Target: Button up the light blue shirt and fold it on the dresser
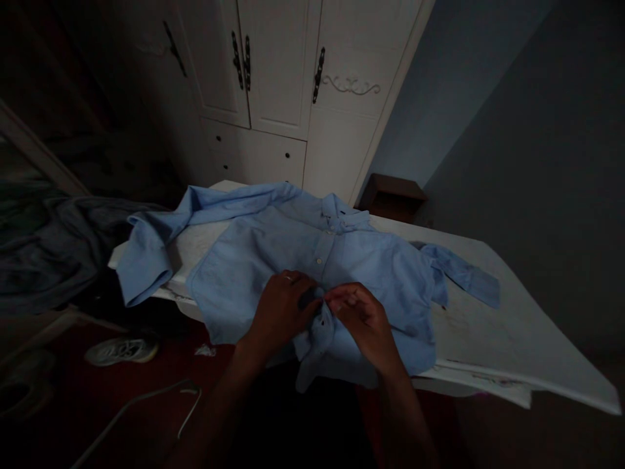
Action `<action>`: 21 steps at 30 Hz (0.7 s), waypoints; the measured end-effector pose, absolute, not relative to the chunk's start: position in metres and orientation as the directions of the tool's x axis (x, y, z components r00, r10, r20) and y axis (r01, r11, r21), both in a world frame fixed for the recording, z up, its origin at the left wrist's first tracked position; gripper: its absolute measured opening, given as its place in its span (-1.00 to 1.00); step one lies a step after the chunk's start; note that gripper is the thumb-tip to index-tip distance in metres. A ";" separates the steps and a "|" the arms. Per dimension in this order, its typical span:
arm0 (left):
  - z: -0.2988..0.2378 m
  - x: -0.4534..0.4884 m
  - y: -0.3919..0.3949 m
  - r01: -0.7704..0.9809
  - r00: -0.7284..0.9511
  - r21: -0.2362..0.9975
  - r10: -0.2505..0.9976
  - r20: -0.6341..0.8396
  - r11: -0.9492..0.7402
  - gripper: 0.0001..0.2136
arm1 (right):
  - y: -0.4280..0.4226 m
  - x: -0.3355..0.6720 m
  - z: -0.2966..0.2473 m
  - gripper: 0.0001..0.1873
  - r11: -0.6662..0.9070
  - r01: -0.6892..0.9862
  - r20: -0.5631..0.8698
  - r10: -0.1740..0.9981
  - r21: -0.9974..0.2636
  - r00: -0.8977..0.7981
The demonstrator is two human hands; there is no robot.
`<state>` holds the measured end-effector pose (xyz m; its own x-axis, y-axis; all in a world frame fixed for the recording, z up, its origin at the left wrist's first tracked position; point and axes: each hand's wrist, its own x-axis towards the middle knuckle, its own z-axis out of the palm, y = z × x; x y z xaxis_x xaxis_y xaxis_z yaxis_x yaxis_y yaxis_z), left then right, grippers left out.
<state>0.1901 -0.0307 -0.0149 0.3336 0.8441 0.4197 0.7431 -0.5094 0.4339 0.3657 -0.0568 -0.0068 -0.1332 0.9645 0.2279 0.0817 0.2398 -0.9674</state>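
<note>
A light blue button-up shirt (273, 238) lies spread, front side up, over a white ironing board, its collar toward the far edge. One sleeve stretches out to the left, the other to the right. My left hand (286, 306) pinches the front placket low on the shirt, and a ring shows on one finger. Close beside it, my right hand (359, 316) grips the same placket edge between thumb and fingertips. Pale buttons show above the hands, one of them a button (319, 261) just beyond my fingers. Whatever lies between the fingertips is too small to make out.
The white ironing board (488, 332) reaches far to the right. Behind it stand a white wardrobe (278, 65) and a small brown cabinet (393, 195). Grey cloth (73, 247) is heaped at left. On the red floor are a shoe (122, 350) and a pale cord (131, 404).
</note>
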 end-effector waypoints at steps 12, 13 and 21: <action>-0.025 0.181 -0.024 0.458 0.390 0.739 0.859 0.333 -0.494 -0.28 | -0.007 0.358 0.027 -0.67 0.266 0.594 -0.018 0.903 -0.759 -0.429; -0.025 0.180 -0.024 0.453 0.376 0.748 0.865 0.332 -0.484 -0.26 | -0.005 0.358 0.025 -0.65 0.258 0.577 -0.021 0.902 -0.775 -0.431; -0.025 0.186 -0.017 0.527 0.262 0.727 0.898 0.353 -0.440 -0.80 | 0.002 0.371 -0.010 -0.53 0.077 0.284 -0.002 0.963 -0.956 -0.269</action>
